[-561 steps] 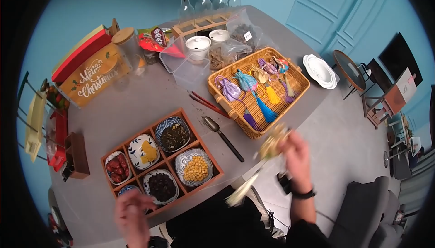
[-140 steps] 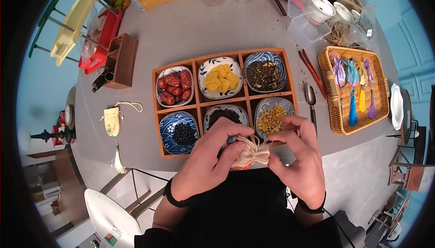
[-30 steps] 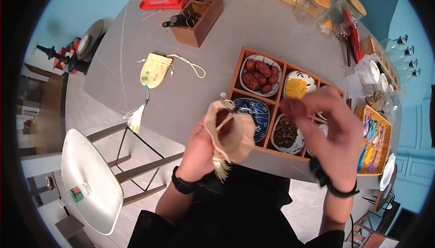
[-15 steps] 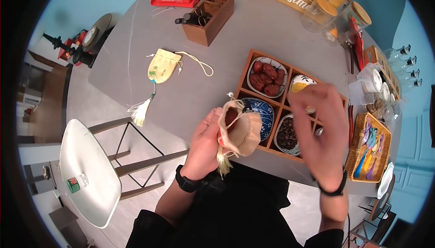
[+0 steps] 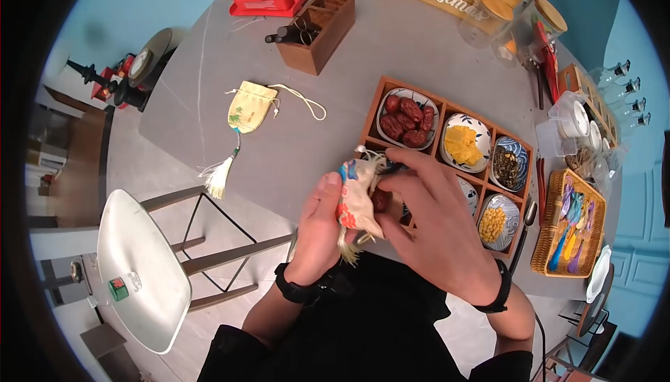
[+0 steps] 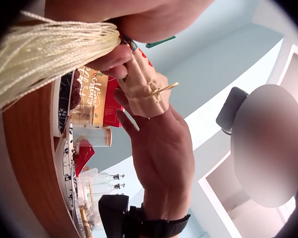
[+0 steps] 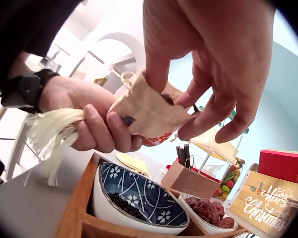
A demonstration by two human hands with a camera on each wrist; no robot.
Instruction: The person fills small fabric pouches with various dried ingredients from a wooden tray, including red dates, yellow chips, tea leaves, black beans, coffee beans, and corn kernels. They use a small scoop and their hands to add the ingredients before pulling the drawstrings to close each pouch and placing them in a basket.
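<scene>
A small cream drawstring pouch (image 5: 358, 197) with red and blue embroidery and a pale tassel (image 6: 44, 59) is gripped low by my left hand (image 5: 317, 225). The pouch is tilted, its mouth toward my right hand (image 5: 440, 221). Right at that mouth, my right thumb and fingers pinch a dark red date (image 5: 381, 200); in the right wrist view the thumb dips into the opening. Behind the hands stands a wooden compartment box (image 5: 412, 83) with bowls of red dates (image 5: 407, 121), yellow chunks (image 5: 463, 146), dark dried leaves (image 5: 507, 167), yellow kernels (image 5: 493, 224) and black beans (image 7: 123, 206).
A yellow pouch (image 5: 249, 106) with a white tassel lies left on the grey table (image 5: 209, 54). Behind it is a wooden holder (image 5: 310, 50) with scissors. Right stand a wicker basket (image 5: 536, 260) of pouches and a black-handled scoop (image 5: 523, 242). A white chair (image 5: 143, 270) stands at lower left.
My right hand has come left from over the bowls to the pouch's mouth with the date. My left hand has turned the pouch, so its open mouth faces right, no longer up.
</scene>
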